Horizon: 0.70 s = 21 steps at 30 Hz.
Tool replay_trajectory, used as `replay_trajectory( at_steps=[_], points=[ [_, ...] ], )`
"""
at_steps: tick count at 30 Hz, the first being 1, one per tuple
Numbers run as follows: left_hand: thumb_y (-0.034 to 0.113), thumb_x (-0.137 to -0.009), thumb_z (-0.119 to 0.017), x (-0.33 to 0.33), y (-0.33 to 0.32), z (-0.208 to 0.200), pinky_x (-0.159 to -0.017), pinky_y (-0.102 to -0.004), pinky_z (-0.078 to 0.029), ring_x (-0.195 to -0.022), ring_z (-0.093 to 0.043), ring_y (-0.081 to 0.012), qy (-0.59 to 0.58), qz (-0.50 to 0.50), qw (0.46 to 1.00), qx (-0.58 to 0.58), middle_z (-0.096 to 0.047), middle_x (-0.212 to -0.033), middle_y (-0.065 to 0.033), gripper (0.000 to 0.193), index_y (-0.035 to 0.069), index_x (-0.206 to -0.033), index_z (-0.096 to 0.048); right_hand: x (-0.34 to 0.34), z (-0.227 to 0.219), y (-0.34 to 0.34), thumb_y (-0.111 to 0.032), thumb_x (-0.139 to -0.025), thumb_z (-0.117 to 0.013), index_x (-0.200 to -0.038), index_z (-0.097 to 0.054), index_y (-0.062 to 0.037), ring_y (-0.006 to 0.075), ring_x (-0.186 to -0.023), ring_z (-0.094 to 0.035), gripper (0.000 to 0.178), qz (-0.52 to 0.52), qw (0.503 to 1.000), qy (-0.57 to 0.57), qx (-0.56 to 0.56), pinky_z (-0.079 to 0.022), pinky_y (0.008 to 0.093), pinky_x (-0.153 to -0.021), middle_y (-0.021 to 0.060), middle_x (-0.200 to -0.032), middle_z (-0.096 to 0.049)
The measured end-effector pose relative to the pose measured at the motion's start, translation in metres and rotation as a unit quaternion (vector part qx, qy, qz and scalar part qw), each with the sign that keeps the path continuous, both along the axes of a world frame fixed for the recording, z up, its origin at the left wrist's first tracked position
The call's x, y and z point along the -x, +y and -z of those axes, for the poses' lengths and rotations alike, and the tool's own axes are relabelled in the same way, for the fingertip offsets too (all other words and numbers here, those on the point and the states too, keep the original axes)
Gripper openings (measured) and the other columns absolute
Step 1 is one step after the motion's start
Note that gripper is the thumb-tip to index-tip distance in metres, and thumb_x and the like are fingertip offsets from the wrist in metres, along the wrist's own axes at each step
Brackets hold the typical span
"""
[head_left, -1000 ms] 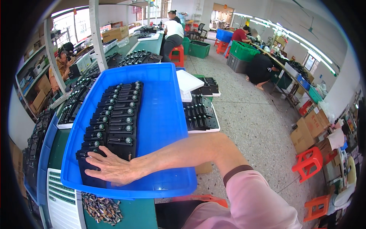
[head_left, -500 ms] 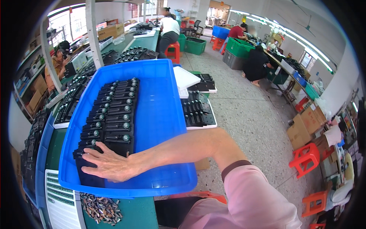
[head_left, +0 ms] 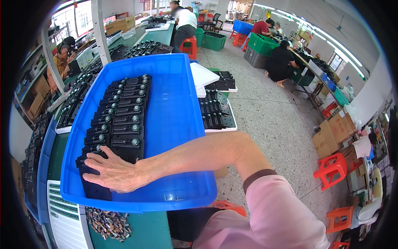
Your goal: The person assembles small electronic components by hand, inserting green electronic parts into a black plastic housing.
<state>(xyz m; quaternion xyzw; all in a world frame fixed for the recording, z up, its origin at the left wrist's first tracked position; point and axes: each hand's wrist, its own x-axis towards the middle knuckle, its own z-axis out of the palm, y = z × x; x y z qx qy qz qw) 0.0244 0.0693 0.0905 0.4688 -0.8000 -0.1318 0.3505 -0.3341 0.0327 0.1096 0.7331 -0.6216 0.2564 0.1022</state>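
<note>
Only the view has shifted slightly since the earlier frame; your right hand [head_left: 116,171] still lies palm down, fingers spread, over the near end of the black parts [head_left: 125,119], in two columns along the left of the blue tub [head_left: 172,99]. Press lightly and evenly (your left hand is out of view), which should help keep those columns straight.

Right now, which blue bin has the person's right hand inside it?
The large central bin: the right hand lies over its black parts, while the bin at far left has no hand inside.
</note>
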Motion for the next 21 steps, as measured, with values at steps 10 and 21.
replay_trajectory(
  at_steps=[10,21],
  points=[
    [0.019,-0.095,-0.066,0.0034,-0.0020,0.0010,-0.072,-0.0415,-0.052,-0.078,-0.066,-0.0331,-0.010,-0.013,0.997,0.080,-0.069,-0.092,-0.0212,0.029,-0.007,-0.110,-0.066,-0.0049,-0.0021,0.0011,-0.014,-0.065,-0.086,-0.134,-0.045,-0.0048,0.0455,-0.141,-0.028,0.081,-0.001,1.000,-0.006,-0.005,-0.026,0.0712,-0.106,0.0301,-0.141,-0.036],
    [0.019,-0.093,-0.068,0.0065,-0.0046,0.0049,-0.069,-0.0425,-0.053,-0.075,-0.066,-0.0328,0.003,-0.018,0.992,0.127,-0.070,-0.090,-0.0211,0.028,-0.007,-0.105,-0.068,-0.0016,-0.0025,0.0007,-0.011,-0.066,-0.084,-0.129,-0.047,-0.0041,0.0459,-0.139,-0.030,0.074,0.002,1.000,-0.002,-0.001,-0.027,0.0713,-0.104,0.0280,-0.134,-0.039]
  ],
)
